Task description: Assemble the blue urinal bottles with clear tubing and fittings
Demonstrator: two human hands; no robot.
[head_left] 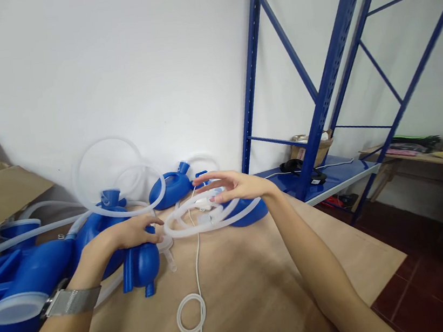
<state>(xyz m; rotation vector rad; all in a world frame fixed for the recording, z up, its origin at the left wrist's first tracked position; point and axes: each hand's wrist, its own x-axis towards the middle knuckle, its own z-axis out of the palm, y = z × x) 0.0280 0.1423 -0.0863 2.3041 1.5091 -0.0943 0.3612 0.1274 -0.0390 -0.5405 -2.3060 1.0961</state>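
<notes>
My left hand (134, 232) has its thumb and fingers curled around the top of a small blue plastic piece (147, 265), bulb-shaped with two short spouts pointing down. To the right, my right hand (232, 185) reaches over a coil of translucent tubing (185, 230). Its fingers are stretched out and apart, and whether they touch the tubing I cannot tell. A blue bottle (252, 212) lies partly hidden behind the coil and my right wrist. Beyond it stands another blue bottle with a handle (170, 189). A clear plastic fitting (170, 257) lies beside the small blue piece.
Several blue bottles (50, 264) and tubes crowd the left side, before an open cardboard box (1, 200). A thin white cable (200, 294) with a loop crosses the brown table top (262, 291). Blue metal shelving (324, 98) stands at the right, against a white wall.
</notes>
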